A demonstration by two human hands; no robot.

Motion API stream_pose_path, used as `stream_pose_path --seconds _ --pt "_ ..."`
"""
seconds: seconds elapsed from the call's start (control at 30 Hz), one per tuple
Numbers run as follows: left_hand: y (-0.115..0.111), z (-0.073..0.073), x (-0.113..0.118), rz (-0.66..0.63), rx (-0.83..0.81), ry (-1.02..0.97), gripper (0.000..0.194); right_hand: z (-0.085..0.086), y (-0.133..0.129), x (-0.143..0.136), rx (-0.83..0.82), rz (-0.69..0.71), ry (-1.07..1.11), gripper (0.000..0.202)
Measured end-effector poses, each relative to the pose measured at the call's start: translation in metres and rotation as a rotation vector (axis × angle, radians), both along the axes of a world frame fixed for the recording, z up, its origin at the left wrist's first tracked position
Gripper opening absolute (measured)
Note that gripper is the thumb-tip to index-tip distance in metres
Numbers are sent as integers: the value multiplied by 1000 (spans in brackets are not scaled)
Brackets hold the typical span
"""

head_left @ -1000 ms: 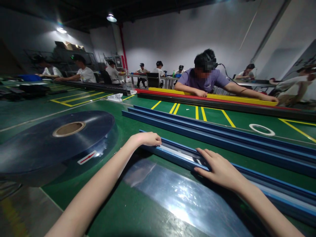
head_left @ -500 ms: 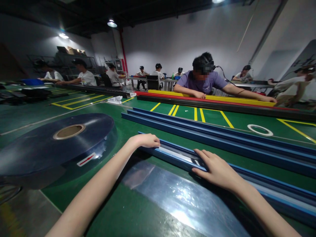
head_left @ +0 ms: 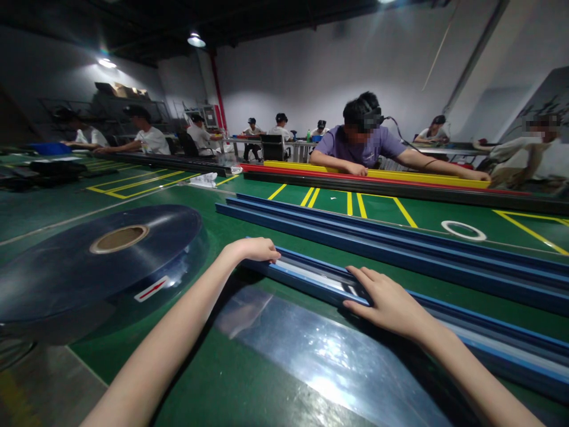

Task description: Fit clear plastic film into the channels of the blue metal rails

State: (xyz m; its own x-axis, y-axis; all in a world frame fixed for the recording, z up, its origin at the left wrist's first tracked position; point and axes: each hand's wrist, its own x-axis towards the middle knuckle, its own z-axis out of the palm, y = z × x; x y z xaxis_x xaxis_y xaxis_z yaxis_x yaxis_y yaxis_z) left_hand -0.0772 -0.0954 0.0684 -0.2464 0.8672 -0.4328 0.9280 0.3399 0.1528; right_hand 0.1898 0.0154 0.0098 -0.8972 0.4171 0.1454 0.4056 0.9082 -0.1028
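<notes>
A long blue channel (head_left: 306, 288) lies slantwise across the table before me, and a pale, shiny strip (head_left: 311, 274) runs along its inside. Near the channel's left end, my left hand (head_left: 258, 249) is closed over it, its curled fingertips down inside. What lies under those fingers is hidden. My right hand (head_left: 386, 296) straddles the same channel farther right, thumb on the near wall and fingers on the far wall. A dark gap with small white marks shows just left of it. Clear plastic film (head_left: 324, 356) lies flat on the table nearer to me.
At left lies a big roll of clear film (head_left: 164, 228) with a red arrow label (head_left: 152, 289). Behind my channel are more blue channels (head_left: 311, 228) and a white ring (head_left: 463, 230). A co-worker (head_left: 371, 139) leans over yellow (head_left: 413, 178), red and black lengths.
My left hand has shifted slightly left along the channel. My right hand keeps its place on it. The whole view has moved a little.
</notes>
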Motion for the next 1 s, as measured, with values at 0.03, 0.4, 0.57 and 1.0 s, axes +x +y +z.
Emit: stream_pose_path --seconds 0.03,0.4,0.57,1.0 --pt "-1 1 -1 7 -6 5 39 0 0 0 -4 -2 -1 68" --pt "-3 1 -12 45 -25 50 42 -3 2 0 10 15 41 66" --pt "-4 0 -16 35 -23 87 44 -3 2 0 16 13 31 67" --pt "-4 3 -13 34 -55 192 44 -1 0 0 1 -2 9 68"
